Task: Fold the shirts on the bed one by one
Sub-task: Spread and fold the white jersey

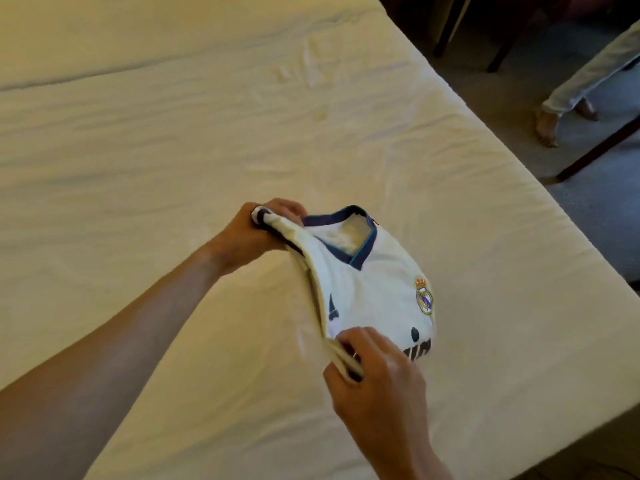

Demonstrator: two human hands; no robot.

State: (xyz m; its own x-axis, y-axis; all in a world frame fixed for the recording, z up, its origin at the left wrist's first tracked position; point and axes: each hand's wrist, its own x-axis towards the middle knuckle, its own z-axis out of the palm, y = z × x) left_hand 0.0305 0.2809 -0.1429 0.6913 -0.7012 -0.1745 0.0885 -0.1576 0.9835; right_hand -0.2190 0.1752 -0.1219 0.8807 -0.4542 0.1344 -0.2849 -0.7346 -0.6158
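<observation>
We grip the folded white football jersey (374, 289) with left hand (252, 237) and right hand (374, 372) (both pinching edges); keep layers aligned, lower flat onto the bed (173, 133).

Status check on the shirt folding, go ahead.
Left hand grips shirt's far end, right hand pinches near edge. White jersey folded, held over the bed. Nothing in the way.

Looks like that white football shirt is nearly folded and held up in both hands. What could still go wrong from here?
The left hand grips only one bunched corner of the shirt, so the layers might slide apart. The right hand pinches the stacked lower edges, which could slip out. The bed sheet is wrinkled, so the shirt may settle unevenly.
</observation>
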